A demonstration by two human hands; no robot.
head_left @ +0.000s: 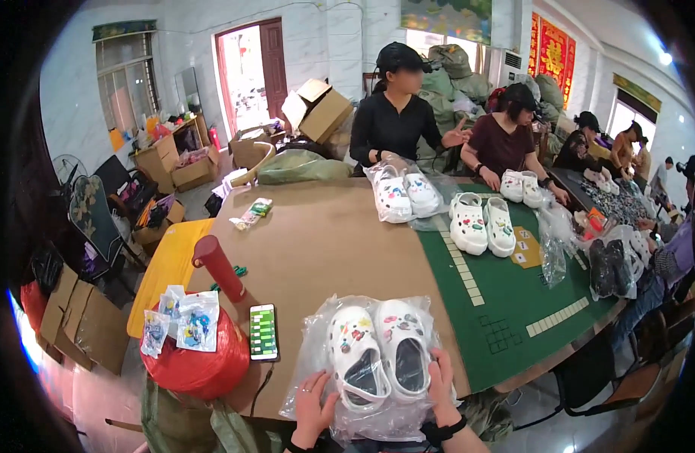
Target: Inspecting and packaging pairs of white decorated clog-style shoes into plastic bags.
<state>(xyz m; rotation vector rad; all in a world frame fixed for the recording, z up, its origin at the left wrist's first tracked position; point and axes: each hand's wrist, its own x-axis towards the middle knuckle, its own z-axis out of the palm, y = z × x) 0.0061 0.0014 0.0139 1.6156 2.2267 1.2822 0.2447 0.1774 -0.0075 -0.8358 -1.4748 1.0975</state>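
Head view, and I see two white clogs side by side with a crinkled clear bag beneath them, near the brown table's close edge. The left hand's fingers spread wide by one heel; the right hand's lie along the other clog's side, whether gripping I can't tell. A hard tug could tear the thin film or slide the pair off the edge.

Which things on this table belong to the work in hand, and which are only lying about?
In the work:
- white clogs, between left hand and right hand
- clear plastic under them

Seemingly lying about:
- phone
- red bottle
- small packets on a red bundle
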